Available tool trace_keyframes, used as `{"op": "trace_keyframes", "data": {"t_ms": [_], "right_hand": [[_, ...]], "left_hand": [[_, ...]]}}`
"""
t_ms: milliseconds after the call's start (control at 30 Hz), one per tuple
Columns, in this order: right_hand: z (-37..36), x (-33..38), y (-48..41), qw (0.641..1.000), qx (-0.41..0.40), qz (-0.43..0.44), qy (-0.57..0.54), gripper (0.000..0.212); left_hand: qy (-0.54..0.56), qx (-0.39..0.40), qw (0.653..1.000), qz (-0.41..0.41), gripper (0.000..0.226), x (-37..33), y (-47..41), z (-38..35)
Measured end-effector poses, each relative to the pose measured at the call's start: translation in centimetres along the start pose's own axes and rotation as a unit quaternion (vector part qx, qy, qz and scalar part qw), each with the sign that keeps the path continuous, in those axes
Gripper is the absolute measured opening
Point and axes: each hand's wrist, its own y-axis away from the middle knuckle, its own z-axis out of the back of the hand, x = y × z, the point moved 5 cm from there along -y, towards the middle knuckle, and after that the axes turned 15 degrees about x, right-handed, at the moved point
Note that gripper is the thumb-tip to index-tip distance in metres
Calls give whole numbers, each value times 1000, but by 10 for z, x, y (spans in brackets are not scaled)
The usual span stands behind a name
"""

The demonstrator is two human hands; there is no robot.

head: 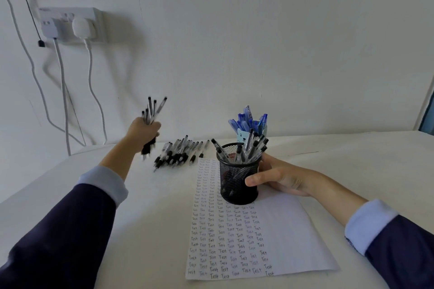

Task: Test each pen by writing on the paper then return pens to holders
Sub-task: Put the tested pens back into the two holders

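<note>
The step in hand looks like putting tested pens back in their holder. To do it well, the left hand (143, 130) should bring its bunch of black pens (153, 110) over the black mesh holder (237, 183), line them up straight, and let them slide in tips down. The right hand (277, 178) should hold the holder firm so it does not tip, since pens already lean out of its top.

The left hand is curled tight round the bunch and holds it up in the air, off to the left and farther back. The right hand wraps the side of the mesh holder, thumb in front. The holder stands on the paper (281, 230), which is full of the word "Test". Between the two hands, nearer the left one, a row of loose pens (178, 152) lies flat on the worktop (141, 218), just beside the paper's top corner. Behind the mesh holder stands a bear holder (243, 136) with blue pens (249, 122).
</note>
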Motion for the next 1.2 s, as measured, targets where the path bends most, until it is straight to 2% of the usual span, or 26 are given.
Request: {"op": "trace_keyframes", "data": {"t_ms": [67,133,233,300,333,433,533,667,767,867,1000,1067,1100,1133,1200], "right_hand": [[-1,0,0,1000,2,-3,-1,73],[-1,1,1,1000,1,-6,-2,73],[-2,1,3,1000,-13,-7,-15,72],[-3,2,3,1000,-17,-10,-21,72],[-3,2,3,1000,-17,-10,-24,72],[-5,4,4,999,-24,-11,-28,71],[-6,5,4,999,-36,-16,-26,73],[-5,4,4,999,-34,-16,-28,76],[-4,3,3,999,-22,-8,-29,80],[-3,2,3,999,-25,-13,-22,76],[-2,1,3,999,-26,-14,-27,75],[-1,0,3,999,-25,-15,-33,76],[0,-1,3,999,-26,-15,-34,76],[0,-1,3,999,-25,-14,-35,76],[0,0,2,999,-20,-12,-33,76]], "left_hand": [[132,61,986,-83,17,-39,23,-17],[236,124,949,-166,23,-81,53,-43],[313,193,894,-257,30,-125,92,-80],[292,206,895,-266,36,-136,107,-98],[257,216,905,-261,39,-137,111,-106],[58,238,934,-261,47,-125,121,-130],[-6,257,944,-209,42,-111,125,-139],[-76,379,916,-106,48,-104,125,-136],[-120,429,888,-117,50,-109,127,-130],[-15,422,888,-183,43,-126,124,-127],[64,364,914,-169,29,-138,113,-130],[41,312,934,-171,20,-137,108,-134],[1,291,940,-179,24,-136,107,-135],[-52,287,938,-185,31,-133,106,-137],[-121,331,922,-158,40,-127,108,-141]]}}
